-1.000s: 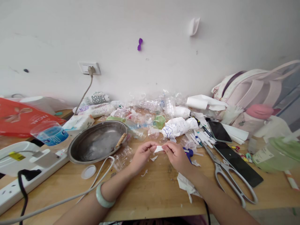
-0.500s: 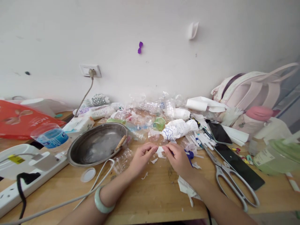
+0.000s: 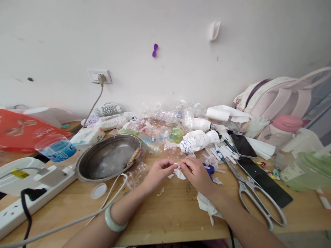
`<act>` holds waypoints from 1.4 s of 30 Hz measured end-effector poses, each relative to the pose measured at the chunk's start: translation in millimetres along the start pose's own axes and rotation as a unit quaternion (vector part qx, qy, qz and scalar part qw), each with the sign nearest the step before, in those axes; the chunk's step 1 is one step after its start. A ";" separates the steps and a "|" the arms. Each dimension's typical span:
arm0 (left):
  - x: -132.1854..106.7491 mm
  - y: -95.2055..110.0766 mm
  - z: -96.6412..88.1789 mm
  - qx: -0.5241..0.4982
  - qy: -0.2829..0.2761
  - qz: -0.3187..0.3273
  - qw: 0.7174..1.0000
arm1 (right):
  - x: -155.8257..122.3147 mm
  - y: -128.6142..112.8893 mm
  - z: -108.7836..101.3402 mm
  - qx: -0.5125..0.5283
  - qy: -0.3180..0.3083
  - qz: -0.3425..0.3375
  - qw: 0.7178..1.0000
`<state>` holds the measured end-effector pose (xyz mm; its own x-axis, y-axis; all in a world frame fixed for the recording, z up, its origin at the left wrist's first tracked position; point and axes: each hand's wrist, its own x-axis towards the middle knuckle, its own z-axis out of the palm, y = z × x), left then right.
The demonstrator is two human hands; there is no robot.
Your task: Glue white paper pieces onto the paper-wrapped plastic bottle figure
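Both hands meet above the middle of the wooden table. My left hand, on the arm with a pale green bangle, pinches a small white piece of paper between thumb and fingers. On the other side of the same piece, my right hand is closed with its fingertips gripping it. A flap of the paper hangs below the fingertips. Small torn scraps lie on the table around the hands. A larger torn white sheet lies partly under my right forearm, and a blue tool is partly hidden behind my right hand.
A metal pan holding a brown stick stands left, near a white cable and a power strip. Large scissors, phones, markers and a green cup are right. Crumpled plastic lines the back.
The white paper has gone from stretched flat between my fingertips to bunched, with a flap hanging lower. My hands have drawn slightly closer together.
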<state>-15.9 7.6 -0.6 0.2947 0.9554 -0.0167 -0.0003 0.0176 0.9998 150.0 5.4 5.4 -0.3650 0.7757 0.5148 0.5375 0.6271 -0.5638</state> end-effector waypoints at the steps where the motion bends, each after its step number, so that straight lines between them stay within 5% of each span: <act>1: -0.4 0.5 0.5 -0.002 0.001 0.005 1.000 | 0.1 -0.6 -0.4 -0.002 0.000 0.002 1.000; 9: -2.0 3.8 5.9 -0.029 0.028 0.023 0.999 | -0.6 -4.2 -1.9 0.013 -0.011 0.062 0.998; 20: -0.4 -3.7 9.1 -0.059 0.034 0.031 0.997 | -4.2 -2.7 1.4 -0.027 0.039 -0.035 0.998; 42: -0.5 -4.7 10.9 -0.067 0.064 0.007 0.996 | 2.0 0.9 -0.4 -0.062 0.069 0.003 0.996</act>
<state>-5.6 3.9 -5.3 0.1702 0.9854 -0.0112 -0.1330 0.0342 0.9905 150.1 7.5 6.2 -0.2578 0.7570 0.6004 0.6319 0.6022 -0.4879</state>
